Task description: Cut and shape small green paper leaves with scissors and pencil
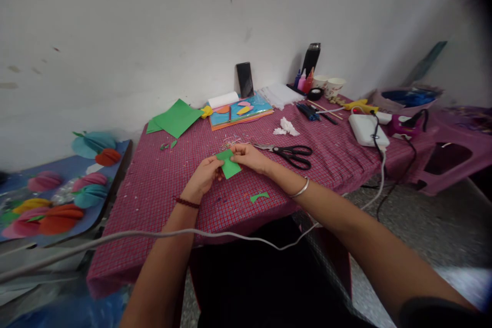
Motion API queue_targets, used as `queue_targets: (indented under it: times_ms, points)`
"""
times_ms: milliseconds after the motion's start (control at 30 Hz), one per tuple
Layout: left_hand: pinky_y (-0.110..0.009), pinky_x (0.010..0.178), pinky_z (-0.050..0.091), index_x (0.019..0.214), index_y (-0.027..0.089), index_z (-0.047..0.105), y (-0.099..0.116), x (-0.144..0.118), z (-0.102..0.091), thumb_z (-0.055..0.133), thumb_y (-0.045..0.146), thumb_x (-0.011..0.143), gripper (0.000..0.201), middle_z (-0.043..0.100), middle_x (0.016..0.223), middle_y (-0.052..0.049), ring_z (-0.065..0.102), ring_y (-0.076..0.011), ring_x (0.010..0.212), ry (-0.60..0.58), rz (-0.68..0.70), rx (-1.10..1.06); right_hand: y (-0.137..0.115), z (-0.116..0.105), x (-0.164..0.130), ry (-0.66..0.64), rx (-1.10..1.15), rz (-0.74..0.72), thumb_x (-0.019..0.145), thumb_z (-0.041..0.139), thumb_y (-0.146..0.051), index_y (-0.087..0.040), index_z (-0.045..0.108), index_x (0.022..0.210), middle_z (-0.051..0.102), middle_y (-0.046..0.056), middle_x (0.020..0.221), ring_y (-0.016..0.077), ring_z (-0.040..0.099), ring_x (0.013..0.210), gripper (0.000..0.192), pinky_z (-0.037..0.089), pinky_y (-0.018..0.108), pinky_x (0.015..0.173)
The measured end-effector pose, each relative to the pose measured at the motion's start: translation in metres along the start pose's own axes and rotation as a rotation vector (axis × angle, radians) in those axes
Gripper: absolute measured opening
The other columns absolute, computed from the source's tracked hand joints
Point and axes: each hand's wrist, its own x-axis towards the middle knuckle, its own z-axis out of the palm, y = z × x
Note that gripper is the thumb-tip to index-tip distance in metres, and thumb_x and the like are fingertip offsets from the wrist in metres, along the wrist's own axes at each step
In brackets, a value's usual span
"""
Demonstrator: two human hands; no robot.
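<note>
- Head view: I see the green paper (231,168) between both hands, over the checked cloth (146,179).
- Left hand (203,177), nearly closed, pinches its left edge.
- Right hand (251,158) pinches its upper right side likewise.
- Black scissors (284,150) lie just beside the right hand.

Dark red beaded bracelet (187,202), silver bangle (303,189), black sleeve (434,312)

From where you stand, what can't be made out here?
All in the head view:
- underside of the green paper: turned away from the camera
- part of the left hand: behind the paper or the hand itself
- blue material: blurred, cut off by the bottom edge
- print on the nearer paper cup: too small
</note>
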Motion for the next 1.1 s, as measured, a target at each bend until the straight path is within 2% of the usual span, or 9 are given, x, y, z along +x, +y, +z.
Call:
queue_targets:
  times_ms: [333,633,900,1100]
  points:
    - [-0.018,0.037,0.034,0.070,0.014,0.060,-0.0001,0.0003,-0.0005,0.068,0.023,0.062,0.014,0.056,0.050,0.003,0.047,-0.0071,0.040,-0.013,0.017,-0.002,-0.0035,0.0010,-0.0030,-0.007,-0.039,-0.022,0.076,0.058,-0.020,-0.016,0.057,0.085,0.053,-0.007,0.058,0.0075,0.046,0.048,0.010,0.038,0.019,0.047]
    - [-0.017,0.039,0.033,0.068,0.016,0.059,0.0022,-0.0021,-0.0007,0.071,0.028,0.065,0.017,0.052,0.052,0.005,0.046,-0.0063,0.043,-0.001,0.023,-0.060,-0.0026,-0.0008,-0.0013,0.016,-0.154,-0.102,0.077,0.052,-0.016,-0.015,0.064,0.082,0.058,-0.003,0.061,0.0081,0.050,0.050,0.014,0.042,0.019,0.049]
    - [-0.017,0.040,0.032,0.068,0.015,0.062,0.0036,-0.0003,-0.0019,0.072,0.026,0.066,0.015,0.053,0.052,0.004,0.045,-0.0055,0.044,0.010,0.020,-0.092,0.0018,-0.0029,0.0010,0.079,-0.408,-0.308,0.073,0.045,-0.002,-0.014,0.069,0.084,0.068,0.001,0.080,0.0115,0.059,0.072,0.029,0.046,0.023,0.067]
    - [-0.018,0.042,0.034,0.070,0.015,0.063,0.0025,0.0017,-0.0049,0.069,0.028,0.068,0.014,0.055,0.057,0.003,0.048,-0.0070,0.048,0.000,0.033,-0.121,0.0029,-0.0043,-0.0019,0.093,-0.586,-0.439,0.075,0.047,-0.002,-0.017,0.072,0.090,0.069,0.003,0.085,0.0136,0.060,0.077,0.033,0.046,0.027,0.076]
